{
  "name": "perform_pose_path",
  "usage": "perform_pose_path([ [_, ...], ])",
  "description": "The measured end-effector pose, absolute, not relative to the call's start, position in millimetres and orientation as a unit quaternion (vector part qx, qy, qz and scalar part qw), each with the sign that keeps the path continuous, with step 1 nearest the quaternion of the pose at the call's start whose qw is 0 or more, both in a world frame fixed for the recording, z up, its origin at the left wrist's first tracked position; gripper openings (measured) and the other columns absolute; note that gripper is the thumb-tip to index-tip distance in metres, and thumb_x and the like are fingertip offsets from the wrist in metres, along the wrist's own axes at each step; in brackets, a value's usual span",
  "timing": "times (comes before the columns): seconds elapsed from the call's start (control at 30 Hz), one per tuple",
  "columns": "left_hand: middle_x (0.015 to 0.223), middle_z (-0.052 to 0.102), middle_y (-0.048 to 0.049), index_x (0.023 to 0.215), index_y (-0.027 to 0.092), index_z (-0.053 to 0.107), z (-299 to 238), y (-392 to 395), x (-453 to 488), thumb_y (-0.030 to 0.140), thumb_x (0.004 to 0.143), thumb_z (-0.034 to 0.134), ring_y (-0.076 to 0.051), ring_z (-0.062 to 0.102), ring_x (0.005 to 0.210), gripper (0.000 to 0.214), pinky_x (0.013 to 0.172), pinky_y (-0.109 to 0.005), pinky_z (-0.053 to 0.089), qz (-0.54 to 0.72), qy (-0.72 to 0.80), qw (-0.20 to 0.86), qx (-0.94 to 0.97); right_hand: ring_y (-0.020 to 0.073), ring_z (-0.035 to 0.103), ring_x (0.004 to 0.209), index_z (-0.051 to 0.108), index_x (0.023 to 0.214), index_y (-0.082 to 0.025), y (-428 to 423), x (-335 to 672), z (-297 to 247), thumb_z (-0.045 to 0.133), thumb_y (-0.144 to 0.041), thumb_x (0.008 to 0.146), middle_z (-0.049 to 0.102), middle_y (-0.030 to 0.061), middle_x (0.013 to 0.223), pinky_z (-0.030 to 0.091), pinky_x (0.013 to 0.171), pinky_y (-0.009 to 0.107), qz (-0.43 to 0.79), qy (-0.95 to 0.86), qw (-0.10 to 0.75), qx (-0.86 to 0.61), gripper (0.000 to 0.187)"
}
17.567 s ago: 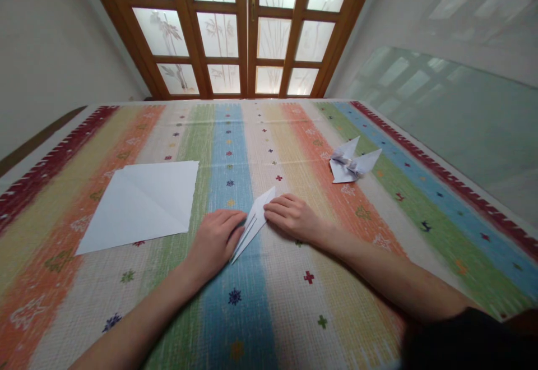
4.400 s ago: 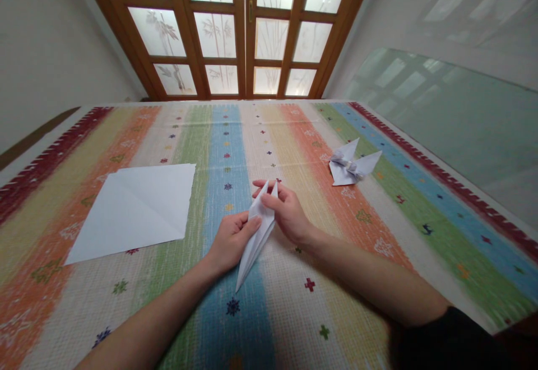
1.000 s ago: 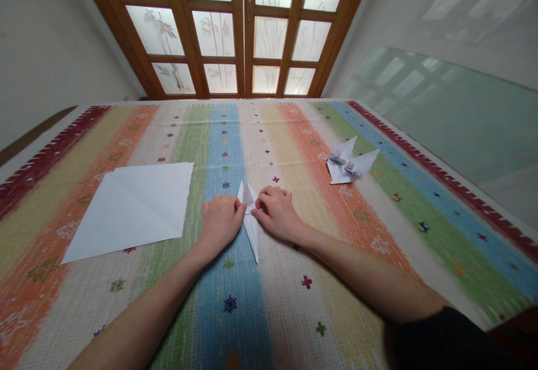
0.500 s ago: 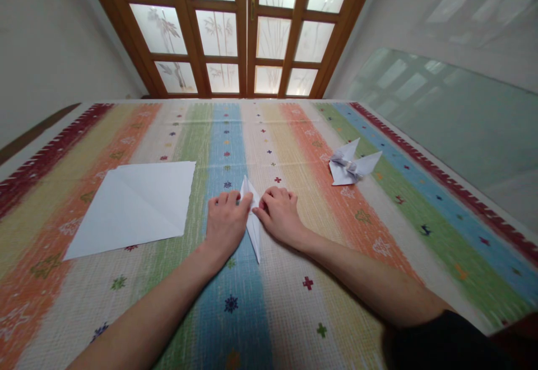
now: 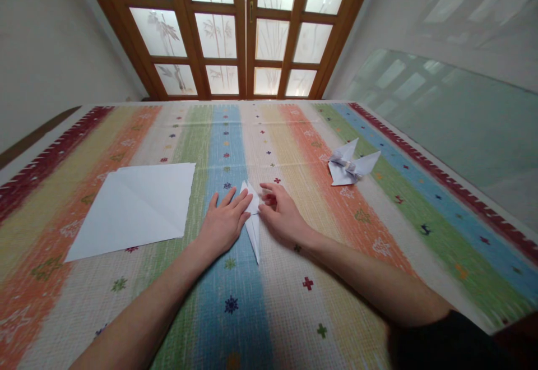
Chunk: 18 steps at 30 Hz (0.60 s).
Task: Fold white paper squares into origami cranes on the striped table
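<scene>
A narrow white folded paper piece [image 5: 253,230] lies on the striped tablecloth [image 5: 294,280], its point toward me. My left hand [image 5: 223,222] lies flat on its left side, fingers stretched out and pressing the paper down. My right hand [image 5: 281,214] is at the paper's upper right edge, thumb and forefinger pinching a flap while the other fingers curl.
A flat white sheet [image 5: 137,206] with a diagonal crease lies to the left. A finished folded paper figure [image 5: 349,167] sits at the right. Wooden glazed doors [image 5: 247,28] stand beyond the table's far edge. A pale wall runs along the right.
My left hand has uncurled and now lies flat on the paper. My right hand's fingers have lifted into a pinch on the paper's upper flap. The paper stays in place.
</scene>
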<state>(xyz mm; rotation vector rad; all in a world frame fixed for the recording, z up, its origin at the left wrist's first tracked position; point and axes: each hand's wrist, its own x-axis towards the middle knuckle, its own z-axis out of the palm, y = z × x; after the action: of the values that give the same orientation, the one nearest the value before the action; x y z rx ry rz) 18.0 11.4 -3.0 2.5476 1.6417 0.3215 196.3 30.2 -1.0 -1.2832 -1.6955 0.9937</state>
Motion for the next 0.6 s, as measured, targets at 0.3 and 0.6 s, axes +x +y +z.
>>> perform_pose_path([
  [0.3,0.112,0.069,-0.013,0.105,0.018,0.067,-4,10,15,0.03,0.09,0.062,-0.03,0.061,0.107,0.02,0.091,-0.048,0.047,0.231,0.528,0.015,0.817,0.018,0.062,0.101,0.055,0.113,-0.021,32,188,22,0.069,-0.007,0.062,0.052,0.0119,0.132,0.052,0.09,0.034,0.652,-0.333,0.451,-0.51,0.055],
  [0.6,0.09,0.074,-0.0064,0.103,0.018,0.066,3,7,18,0.043,0.089,0.054,-0.021,0.07,0.083,0.03,0.078,-0.035,0.054,0.43,0.531,0.311,0.661,0.0173,0.064,0.088,0.07,0.104,-0.021,28,189,17,0.064,-0.023,0.077,0.069,0.006,0.098,0.049,0.09,0.038,0.658,-0.518,0.383,-0.39,0.028],
])
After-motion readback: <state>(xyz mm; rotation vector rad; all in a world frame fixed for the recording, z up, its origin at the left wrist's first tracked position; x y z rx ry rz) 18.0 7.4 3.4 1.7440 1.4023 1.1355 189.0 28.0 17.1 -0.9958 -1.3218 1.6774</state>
